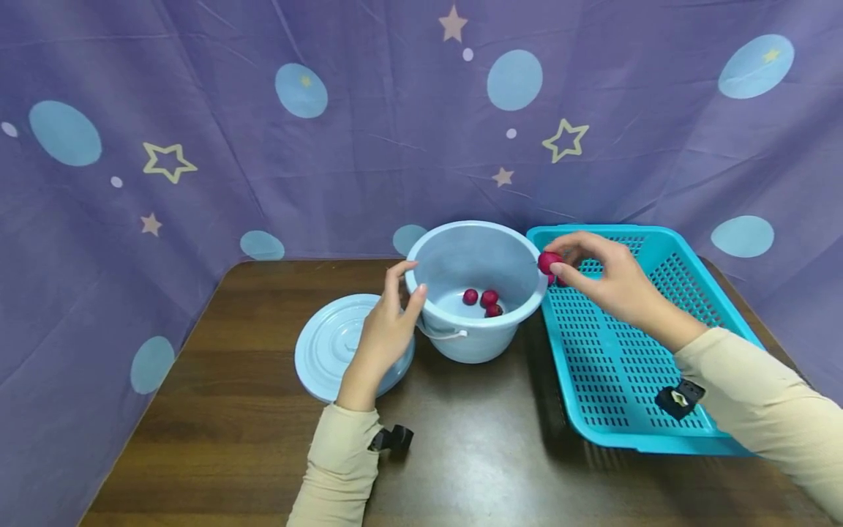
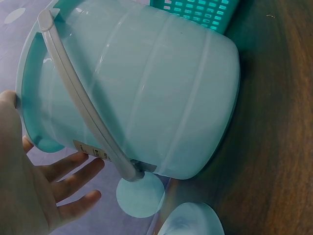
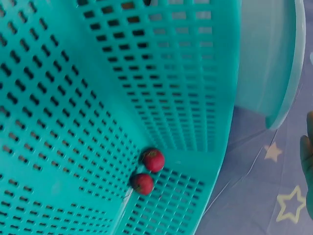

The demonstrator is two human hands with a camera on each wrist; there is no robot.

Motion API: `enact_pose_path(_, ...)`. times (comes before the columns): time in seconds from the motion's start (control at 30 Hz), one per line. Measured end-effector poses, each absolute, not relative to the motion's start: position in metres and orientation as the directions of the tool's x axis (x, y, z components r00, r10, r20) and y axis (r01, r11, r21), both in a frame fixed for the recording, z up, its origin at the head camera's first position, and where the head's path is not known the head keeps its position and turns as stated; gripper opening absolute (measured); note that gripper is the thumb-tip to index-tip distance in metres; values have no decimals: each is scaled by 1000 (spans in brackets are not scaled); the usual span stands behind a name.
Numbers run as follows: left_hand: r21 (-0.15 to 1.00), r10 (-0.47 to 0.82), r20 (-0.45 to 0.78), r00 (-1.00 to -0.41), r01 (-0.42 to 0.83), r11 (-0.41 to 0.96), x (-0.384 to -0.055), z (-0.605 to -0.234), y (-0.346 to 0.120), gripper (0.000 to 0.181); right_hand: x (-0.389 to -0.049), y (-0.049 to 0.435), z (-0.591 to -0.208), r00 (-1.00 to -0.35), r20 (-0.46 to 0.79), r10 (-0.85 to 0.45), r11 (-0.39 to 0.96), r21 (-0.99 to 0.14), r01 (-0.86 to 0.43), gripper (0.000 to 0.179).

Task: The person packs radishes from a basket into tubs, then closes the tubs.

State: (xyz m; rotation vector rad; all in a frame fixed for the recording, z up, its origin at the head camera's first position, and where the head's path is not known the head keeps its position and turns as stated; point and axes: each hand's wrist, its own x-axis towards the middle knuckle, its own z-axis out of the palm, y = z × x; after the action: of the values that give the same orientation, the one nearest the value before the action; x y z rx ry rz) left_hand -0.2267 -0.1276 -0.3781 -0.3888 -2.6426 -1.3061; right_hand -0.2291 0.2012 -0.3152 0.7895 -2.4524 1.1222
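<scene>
My left hand grips the left rim of a light blue bucket, thumb and forefinger at the rim. In the left wrist view, the other fingers of that hand spread along the outer wall, near the white handle. Several small round red fruits lie on the bucket's floor. Between right thumb and fingertips, my right hand pinches another red fruit, held by the bucket's right rim. Two more red fruits rest in a corner of the turquoise basket.
The light blue lid lies on the brown wooden table, left of the bucket and partly behind my left hand. The basket stands right of the bucket, under my right forearm. A purple curtain with stars hangs behind the table.
</scene>
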Motion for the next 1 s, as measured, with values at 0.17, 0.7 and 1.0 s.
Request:
enact_pose_path(0.17, 752, 150, 271, -951, 306, 583, -227, -378, -128, 53, -230, 189, -314, -758, 538, -369, 513, -562, -649, 30)
enact_pose_path(0.7, 761, 153, 235, -960, 279, 586, -226, -378, -129, 55, -232, 157, -318, -762, 450, -466, 480, -594, -645, 26)
enact_pose_path(1.0, 760, 157, 252, -955, 296, 579, -226, -379, -128, 53, -233, 149, -322, -807, 317, -499, 507, -648, -568, 24)
